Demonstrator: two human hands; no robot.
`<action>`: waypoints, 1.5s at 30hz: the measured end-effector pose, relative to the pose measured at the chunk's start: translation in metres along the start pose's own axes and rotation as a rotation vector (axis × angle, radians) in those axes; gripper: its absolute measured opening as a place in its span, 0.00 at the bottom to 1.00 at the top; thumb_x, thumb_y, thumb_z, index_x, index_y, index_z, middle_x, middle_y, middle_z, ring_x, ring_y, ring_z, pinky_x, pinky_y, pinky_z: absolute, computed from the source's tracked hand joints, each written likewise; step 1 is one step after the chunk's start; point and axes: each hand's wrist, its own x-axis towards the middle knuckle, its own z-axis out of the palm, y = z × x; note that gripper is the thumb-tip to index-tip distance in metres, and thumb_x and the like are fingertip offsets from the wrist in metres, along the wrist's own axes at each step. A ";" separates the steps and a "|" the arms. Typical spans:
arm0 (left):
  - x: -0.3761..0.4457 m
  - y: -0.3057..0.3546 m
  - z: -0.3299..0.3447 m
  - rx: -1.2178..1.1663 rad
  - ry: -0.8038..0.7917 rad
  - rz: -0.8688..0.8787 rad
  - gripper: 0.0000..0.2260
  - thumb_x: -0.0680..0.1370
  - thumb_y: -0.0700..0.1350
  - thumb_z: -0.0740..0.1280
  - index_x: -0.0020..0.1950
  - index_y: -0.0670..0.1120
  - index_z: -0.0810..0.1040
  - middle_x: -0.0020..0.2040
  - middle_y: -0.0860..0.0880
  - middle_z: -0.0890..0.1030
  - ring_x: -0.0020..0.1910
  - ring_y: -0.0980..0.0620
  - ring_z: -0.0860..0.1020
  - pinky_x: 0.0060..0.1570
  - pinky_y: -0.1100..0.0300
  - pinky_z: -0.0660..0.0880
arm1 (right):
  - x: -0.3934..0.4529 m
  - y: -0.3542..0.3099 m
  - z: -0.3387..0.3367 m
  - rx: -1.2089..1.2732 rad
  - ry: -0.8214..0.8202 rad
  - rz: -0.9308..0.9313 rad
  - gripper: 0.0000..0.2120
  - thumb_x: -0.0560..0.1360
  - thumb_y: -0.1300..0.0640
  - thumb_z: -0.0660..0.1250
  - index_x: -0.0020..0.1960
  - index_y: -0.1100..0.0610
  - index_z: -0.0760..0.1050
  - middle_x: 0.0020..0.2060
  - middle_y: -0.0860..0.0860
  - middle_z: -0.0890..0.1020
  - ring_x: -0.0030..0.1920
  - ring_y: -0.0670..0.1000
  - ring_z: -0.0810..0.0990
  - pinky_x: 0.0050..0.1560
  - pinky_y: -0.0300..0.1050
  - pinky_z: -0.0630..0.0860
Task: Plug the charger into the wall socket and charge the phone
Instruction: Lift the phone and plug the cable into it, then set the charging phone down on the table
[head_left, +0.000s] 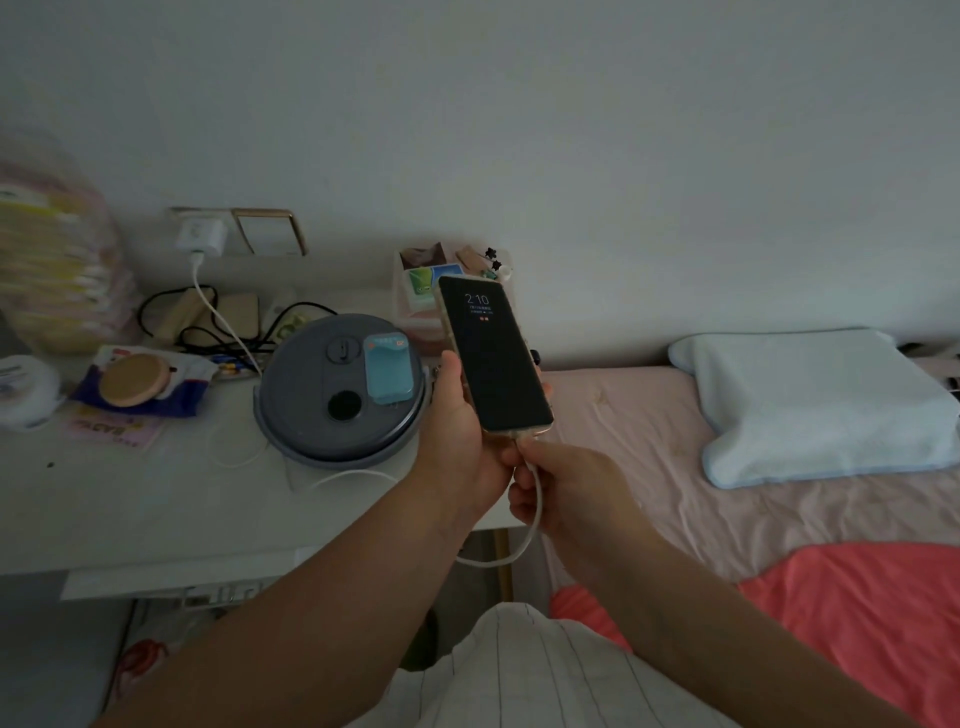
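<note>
A white charger (201, 235) sits plugged into the wall socket (179, 215) at the back left, above the white table. Its white cable (223, 322) runs down across the table and loops up to the phone. My left hand (457, 441) holds the dark phone (493, 353) upright by its lower edge; the screen shows 2:10. My right hand (566, 493) pinches the cable's plug end at the phone's bottom port, the connector looks seated in the port. The cable hangs in a loop (524, 540) below my hands.
A grey round lidded appliance (337, 395) with a teal box on it stands on the white table (156, 499). Black cords, a wooden disc on a blue packet and a box of small items lie behind. A bed with a pink sheet (623, 415), pale blue pillow (821, 405) and red blanket is at right.
</note>
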 end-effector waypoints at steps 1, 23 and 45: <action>0.000 0.000 0.001 -0.002 -0.002 0.000 0.26 0.77 0.61 0.49 0.54 0.44 0.77 0.46 0.41 0.79 0.44 0.46 0.77 0.48 0.53 0.73 | 0.000 0.000 -0.001 -0.017 -0.003 -0.016 0.15 0.77 0.60 0.60 0.33 0.60 0.77 0.23 0.49 0.74 0.29 0.48 0.72 0.37 0.41 0.72; -0.009 -0.022 -0.081 0.473 0.310 -0.033 0.10 0.79 0.47 0.56 0.46 0.47 0.77 0.48 0.48 0.82 0.41 0.53 0.82 0.44 0.58 0.75 | 0.055 0.037 -0.017 -0.283 -0.050 -0.198 0.16 0.77 0.62 0.60 0.65 0.60 0.66 0.40 0.48 0.76 0.38 0.44 0.78 0.27 0.27 0.74; 0.088 -0.066 -0.156 0.834 0.697 -0.282 0.05 0.74 0.40 0.66 0.46 0.44 0.82 0.48 0.40 0.84 0.47 0.42 0.81 0.55 0.49 0.79 | 0.191 0.108 -0.043 -0.335 0.092 0.162 0.22 0.75 0.67 0.57 0.69 0.59 0.65 0.50 0.55 0.75 0.48 0.53 0.76 0.56 0.54 0.77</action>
